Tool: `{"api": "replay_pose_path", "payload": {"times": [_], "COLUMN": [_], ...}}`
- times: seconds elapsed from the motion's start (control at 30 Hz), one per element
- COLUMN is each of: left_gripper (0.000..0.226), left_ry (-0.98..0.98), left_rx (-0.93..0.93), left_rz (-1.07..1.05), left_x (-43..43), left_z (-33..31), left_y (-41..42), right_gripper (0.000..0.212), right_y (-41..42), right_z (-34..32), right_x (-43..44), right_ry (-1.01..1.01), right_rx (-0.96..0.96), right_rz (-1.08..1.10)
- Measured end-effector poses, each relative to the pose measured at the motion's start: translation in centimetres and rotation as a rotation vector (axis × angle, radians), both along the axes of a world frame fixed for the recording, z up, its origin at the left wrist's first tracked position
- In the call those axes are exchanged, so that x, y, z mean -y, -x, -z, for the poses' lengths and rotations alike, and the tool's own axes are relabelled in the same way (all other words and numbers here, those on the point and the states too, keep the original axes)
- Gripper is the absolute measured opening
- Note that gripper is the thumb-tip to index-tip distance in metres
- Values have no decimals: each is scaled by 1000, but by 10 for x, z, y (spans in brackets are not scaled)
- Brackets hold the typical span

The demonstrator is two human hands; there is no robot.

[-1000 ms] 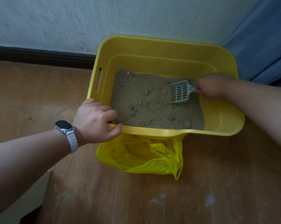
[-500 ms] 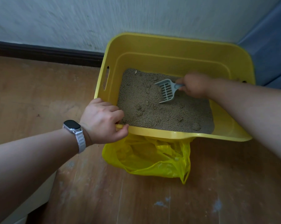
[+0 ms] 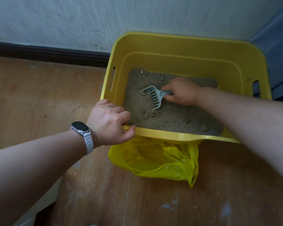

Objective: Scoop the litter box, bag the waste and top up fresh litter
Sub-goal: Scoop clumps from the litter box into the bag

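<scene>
A yellow plastic litter box (image 3: 178,46) stands on the wooden floor against the wall, holding tan granular litter (image 3: 166,116) with a few clumps. My left hand (image 3: 109,121) grips the box's near left rim, thumb under the edge. My right hand (image 3: 181,92) is inside the box and holds the handle of a grey slotted scoop (image 3: 153,97), whose head rests on the litter near the middle. A yellow plastic bag (image 3: 157,160) lies open on the floor just in front of the box, partly under its front lip.
A dark skirting board (image 3: 48,53) runs along the white wall on the left. A blue-grey surface (image 3: 277,51) stands right of the box. A pale object's edge (image 3: 44,207) shows under my left forearm. Wooden floor (image 3: 39,98) spreads to the left and in front.
My right hand has drawn the scoop from the box's right side leftward and nearer, toward the middle of the litter. My left hand has kept its grip on the rim.
</scene>
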State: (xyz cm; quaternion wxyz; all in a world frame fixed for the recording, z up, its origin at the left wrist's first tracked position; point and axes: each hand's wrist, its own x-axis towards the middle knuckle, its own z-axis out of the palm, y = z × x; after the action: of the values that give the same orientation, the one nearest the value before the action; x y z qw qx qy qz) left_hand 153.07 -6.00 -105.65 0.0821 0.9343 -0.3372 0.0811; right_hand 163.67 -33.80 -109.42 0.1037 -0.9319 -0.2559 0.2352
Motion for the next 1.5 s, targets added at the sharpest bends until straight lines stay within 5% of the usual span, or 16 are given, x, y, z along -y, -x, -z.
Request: {"api": "replay_pose_path", "payload": {"times": [0.37, 0.6, 0.93, 1.5], "left_gripper": [35, 36, 39, 46], "left_ry": [-19, -72, -133, -201], "left_rx": [-10, -36, -51, -28], "left_rz": [-14, -27, -65, -109], "left_x": [1, 2, 8, 11], "left_z": [-1, -3, -9, -8], "left_y": [1, 1, 2, 3], "right_gripper": [8, 22, 27, 21], "right_y": [31, 48, 72, 104], "right_z": [13, -4, -42, -71], "right_x": [-22, -17, 29, 43], "right_ry": [-199, -335, -421, -421], "right_rx": [-177, -303, -170, -64], "right_rz": [177, 355, 635, 737]}}
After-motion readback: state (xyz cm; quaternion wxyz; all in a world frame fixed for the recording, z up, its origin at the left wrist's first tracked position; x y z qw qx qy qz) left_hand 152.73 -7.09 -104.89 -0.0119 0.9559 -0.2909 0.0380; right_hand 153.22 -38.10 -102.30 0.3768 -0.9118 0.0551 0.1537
